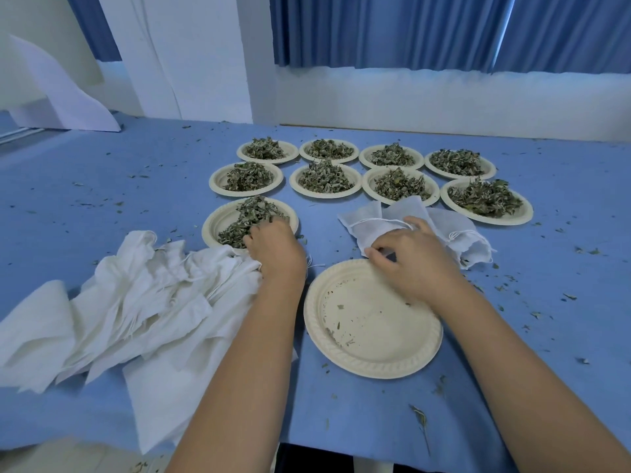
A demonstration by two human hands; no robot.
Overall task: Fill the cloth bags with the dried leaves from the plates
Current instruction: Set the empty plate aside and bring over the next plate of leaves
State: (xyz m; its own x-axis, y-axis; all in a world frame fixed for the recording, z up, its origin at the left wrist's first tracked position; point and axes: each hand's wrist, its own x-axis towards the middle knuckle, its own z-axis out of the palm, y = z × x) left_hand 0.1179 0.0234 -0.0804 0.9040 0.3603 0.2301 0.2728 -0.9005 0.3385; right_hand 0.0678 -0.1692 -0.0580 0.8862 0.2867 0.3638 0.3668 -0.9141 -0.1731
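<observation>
Fingers (377, 251) of the right hand (416, 264) pinch a white cloth bag (365, 227) just beyond the empty plate (372, 322); those of the left hand (276, 247) reach into grey-green dried leaves (252, 213) beyond-left of it, grip hidden. Littered blue desk (136, 186), blue curtains (375, 29).

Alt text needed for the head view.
The left hand reaches into a plate of dried leaves while the right hand pinches a cloth bag. Eight full plates, an emptied plate and heaped bags lie on the blue table.

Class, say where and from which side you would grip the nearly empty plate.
Pinch the nearly empty plate by its raised fluted rim at the near edge, from the person's side: it lies flat, so only the rim offers purchase, and the right hand overlaps the far rim.
</observation>
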